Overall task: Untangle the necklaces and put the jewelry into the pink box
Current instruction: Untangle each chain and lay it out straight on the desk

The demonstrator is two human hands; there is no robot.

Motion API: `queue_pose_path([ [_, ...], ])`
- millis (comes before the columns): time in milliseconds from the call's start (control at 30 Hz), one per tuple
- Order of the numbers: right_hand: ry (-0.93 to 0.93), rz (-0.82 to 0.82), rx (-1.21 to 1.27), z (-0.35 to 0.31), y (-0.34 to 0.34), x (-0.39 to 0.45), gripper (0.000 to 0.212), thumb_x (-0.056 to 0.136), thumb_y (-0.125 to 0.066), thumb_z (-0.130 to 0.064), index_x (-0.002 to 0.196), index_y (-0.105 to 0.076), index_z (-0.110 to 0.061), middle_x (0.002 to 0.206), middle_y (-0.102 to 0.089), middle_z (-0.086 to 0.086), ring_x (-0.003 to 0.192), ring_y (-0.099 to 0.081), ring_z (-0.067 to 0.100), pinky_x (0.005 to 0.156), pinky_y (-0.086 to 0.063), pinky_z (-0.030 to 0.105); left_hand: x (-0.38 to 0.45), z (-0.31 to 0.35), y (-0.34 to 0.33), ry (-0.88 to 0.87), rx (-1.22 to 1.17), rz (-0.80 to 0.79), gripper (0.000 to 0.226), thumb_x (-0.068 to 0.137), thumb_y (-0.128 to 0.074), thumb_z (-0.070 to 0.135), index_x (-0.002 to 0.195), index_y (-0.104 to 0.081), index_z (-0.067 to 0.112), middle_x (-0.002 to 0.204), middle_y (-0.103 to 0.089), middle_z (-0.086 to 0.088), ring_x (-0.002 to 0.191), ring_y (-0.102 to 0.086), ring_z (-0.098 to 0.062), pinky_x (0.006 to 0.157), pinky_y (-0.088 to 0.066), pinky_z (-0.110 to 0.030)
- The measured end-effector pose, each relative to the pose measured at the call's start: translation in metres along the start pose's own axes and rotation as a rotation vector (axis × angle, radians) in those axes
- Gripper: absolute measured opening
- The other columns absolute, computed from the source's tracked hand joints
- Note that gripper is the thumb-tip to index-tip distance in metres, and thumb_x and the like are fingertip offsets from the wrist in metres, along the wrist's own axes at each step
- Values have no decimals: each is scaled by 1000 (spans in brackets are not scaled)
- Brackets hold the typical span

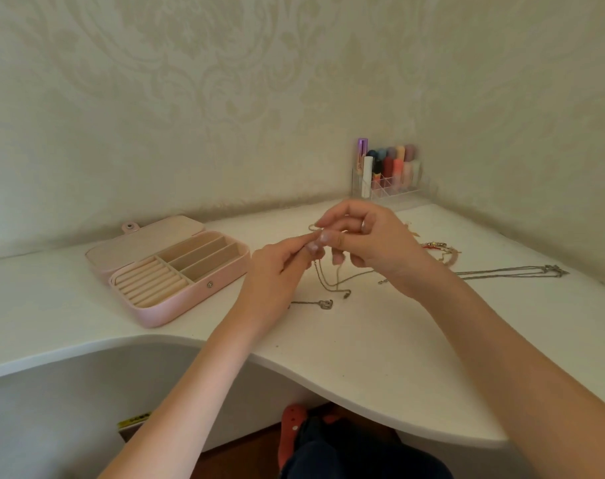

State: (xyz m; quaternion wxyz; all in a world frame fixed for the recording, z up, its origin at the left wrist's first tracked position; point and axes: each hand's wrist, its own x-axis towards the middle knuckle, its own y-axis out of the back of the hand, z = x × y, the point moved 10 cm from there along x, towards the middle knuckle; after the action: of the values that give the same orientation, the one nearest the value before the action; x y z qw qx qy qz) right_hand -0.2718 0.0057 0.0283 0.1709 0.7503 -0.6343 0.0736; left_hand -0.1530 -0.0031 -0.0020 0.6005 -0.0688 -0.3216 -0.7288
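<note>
Right of the pink box [176,271], left hand [280,267] and right hand [370,243] pinch the tangled chains [328,281]; best tease loops apart gently, no yanking.

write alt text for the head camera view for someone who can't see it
Two bare hands, left hand and right hand, pinch tangled thin necklace chains above a white desk. An open pink box with empty beige compartments sits to the left; more necklaces and bracelets lie to the right, and a clear organizer of cosmetics stands in the wallpapered corner.
</note>
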Motion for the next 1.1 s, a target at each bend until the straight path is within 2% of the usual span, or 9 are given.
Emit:
queue_pose_path([
  [67, 21, -10, 32, -1, -3, 1, 11, 82, -69, -3, 90, -65, -11, 74, -70, 5, 57, -59, 12, 46, -34, 17, 0, 1, -3, 15, -96, -32, 26, 99, -46, 25, 101, -71, 20, 93, -73, -2, 95, -68, -20, 93, -51, -43],
  [133, 57, -8, 32, -4, -3, 2, 11, 82, -69, -3, 89, -66, -11, 73, -69, 5, 63, -59, 11, 51, -38, 17, 0, 4, -7, 45, -239, -71, 27, 101, -42, 15, 100, -69, 12, 93, -74, -7, 91, -70, -22, 91, -52, -35],
  [233, 91, 6, 28, -6, -1, 3, 10, 81, -70, -3, 87, -67, -10, 75, -68, 8, 69, -60, 18, 53, -41, 18, 0, 6, -10, 65, -335, -110, 28, 101, -37, 14, 96, -64, 9, 73, -71, -9, 65, -69, -27, 72, -55, -30],
  [333, 112, 53, 24, -9, 8, 4, 11, 80, -70, -2, 86, -69, -11, 75, -69, 2, 69, -62, 15, 58, -47, 18, 3, 0, -1, 62, -312, -18, 30, 102, -37, 14, 91, -65, 9, 60, -56, -1, 47, -53, -17, 71, -55, -36],
  [500, 54, 153, 104, 0, 29, 3, 12, 83, -66, 0, 87, -71, -10, 71, -70, -6, 68, -63, 5, 71, -51, 15, 2, -10, 27, 68, -184, 237, 32, 102, -39, 20, 87, -66, 13, 54, -39, 14, 50, -42, -3, 60, -47, -32],
  [700, -28, 157, 257, 10, 33, 1, 21, 85, -60, 6, 99, -68, -7, 85, -69, 0, 79, -65, 6, 77, -50, 13, -2, -11, 37, 96, -82, 319, 32, 102, -39, 21, 85, -66, 21, 59, -51, 26, 65, -45, 8, 71, -37, -25],
  [900, -61, 250, 304, 18, 51, 1, 28, 82, -64, 6, 104, -63, -11, 77, -67, -1, 76, -65, 11, 87, -54, 28, -5, -22, 53, 106, -155, 451, 33, 102, -38, 22, 86, -67, 23, 68, -49, 6, 62, -45, -2, 62, -36, -20],
  [967, -76, 300, 344, 22, 57, 1, 28, 82, -64, 7, 106, -61, -8, 79, -64, 3, 75, -64, 11, 84, -56, 25, -5, -23, 51, 119, -205, 447, 32, 102, -37, 20, 86, -65, 20, 67, -49, 4, 56, -44, -2, 56, -36, -15],
  [1100, -76, 400, 463, 27, 70, -1, 27, 83, -62, 10, 105, -59, -4, 79, -62, 6, 74, -65, 12, 73, -54, 18, -5, -28, 45, 183, -353, 415, 31, 102, -36, 16, 87, -62, 12, 61, -41, 2, 47, -35, -8, 41, -29, -19],
])
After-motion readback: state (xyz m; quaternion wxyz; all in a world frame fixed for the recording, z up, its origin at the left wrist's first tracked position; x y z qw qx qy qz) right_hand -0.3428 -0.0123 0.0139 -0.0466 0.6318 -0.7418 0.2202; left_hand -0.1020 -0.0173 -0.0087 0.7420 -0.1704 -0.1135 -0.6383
